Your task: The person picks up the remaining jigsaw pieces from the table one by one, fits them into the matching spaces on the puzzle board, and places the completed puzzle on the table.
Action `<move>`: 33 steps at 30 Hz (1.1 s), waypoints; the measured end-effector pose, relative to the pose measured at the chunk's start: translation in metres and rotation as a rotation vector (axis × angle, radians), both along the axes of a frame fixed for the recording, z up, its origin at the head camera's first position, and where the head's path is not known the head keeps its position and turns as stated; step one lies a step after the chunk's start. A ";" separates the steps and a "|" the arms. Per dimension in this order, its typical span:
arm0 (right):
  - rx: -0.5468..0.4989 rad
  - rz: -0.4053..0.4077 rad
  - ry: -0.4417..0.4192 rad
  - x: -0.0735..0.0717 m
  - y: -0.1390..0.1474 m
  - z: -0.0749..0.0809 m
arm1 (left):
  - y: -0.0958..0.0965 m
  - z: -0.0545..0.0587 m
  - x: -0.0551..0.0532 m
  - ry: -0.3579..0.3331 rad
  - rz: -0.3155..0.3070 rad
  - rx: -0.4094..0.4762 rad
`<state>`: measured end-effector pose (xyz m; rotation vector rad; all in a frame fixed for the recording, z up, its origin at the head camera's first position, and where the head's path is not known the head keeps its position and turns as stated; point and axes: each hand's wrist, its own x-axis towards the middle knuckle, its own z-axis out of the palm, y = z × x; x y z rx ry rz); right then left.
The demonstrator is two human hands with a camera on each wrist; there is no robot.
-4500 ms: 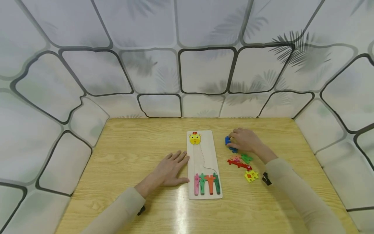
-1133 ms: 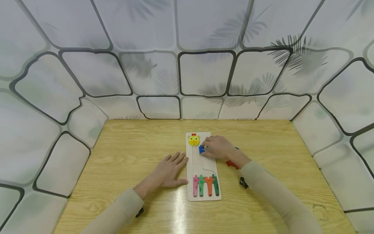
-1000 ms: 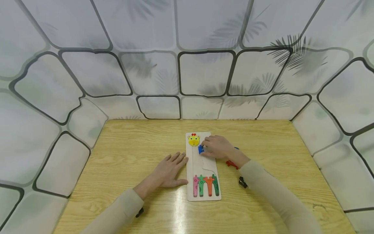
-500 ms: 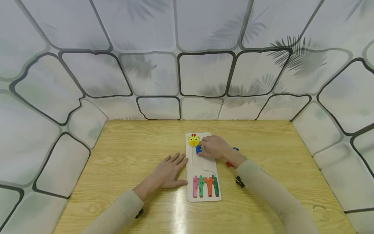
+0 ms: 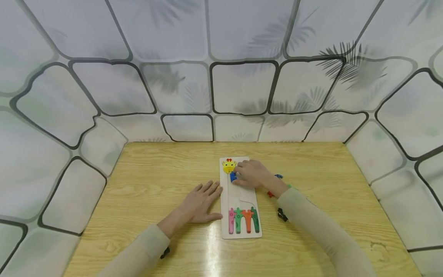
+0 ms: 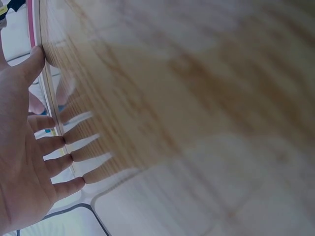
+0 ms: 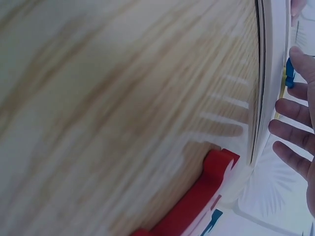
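Observation:
A white giraffe puzzle board [image 5: 238, 198] lies lengthwise on the table, its yellow giraffe head piece [image 5: 228, 166] at the far end. Pink, green, orange and dark green leg pieces [image 5: 248, 221] fill the near end. My right hand [image 5: 254, 175] pinches a blue puzzle piece [image 5: 233, 177] between thumb and index finger, just below the giraffe head; part of it is hidden by the fingers. In the right wrist view, the blue piece shows at the thumb tip. My left hand [image 5: 199, 204] lies flat with fingers spread, fingertips and thumb against the board's left edge.
Right of the board, partly covered by the right forearm, lie loose pieces: a red piece [image 7: 192, 196], a blue piece [image 5: 278, 176] and a bit of green. The wooden table [image 5: 155, 165] meets a patterned backdrop [image 5: 187, 88] at the back and sides.
My right hand picked up the blue piece from the loose pieces on the right and carried it left onto the board. Over the last second it slid further left, under the giraffe head. The left hand stayed put.

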<state>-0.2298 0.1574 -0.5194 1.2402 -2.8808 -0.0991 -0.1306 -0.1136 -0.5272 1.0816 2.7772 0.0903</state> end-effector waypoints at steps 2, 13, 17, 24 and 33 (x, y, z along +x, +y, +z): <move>0.000 -0.001 0.005 0.000 -0.001 0.000 | 0.000 0.001 0.000 0.000 0.000 -0.002; 0.032 -0.017 0.022 -0.002 -0.006 -0.003 | -0.001 0.000 -0.001 0.015 -0.005 0.005; 0.033 -0.017 0.017 -0.001 -0.008 -0.003 | -0.001 0.000 0.000 0.015 -0.007 0.005; 0.039 -0.004 0.052 0.000 -0.009 -0.002 | -0.001 0.001 0.000 0.023 -0.011 -0.003; 0.056 -0.017 0.078 0.000 -0.011 -0.005 | -0.001 0.000 0.000 0.027 -0.011 -0.008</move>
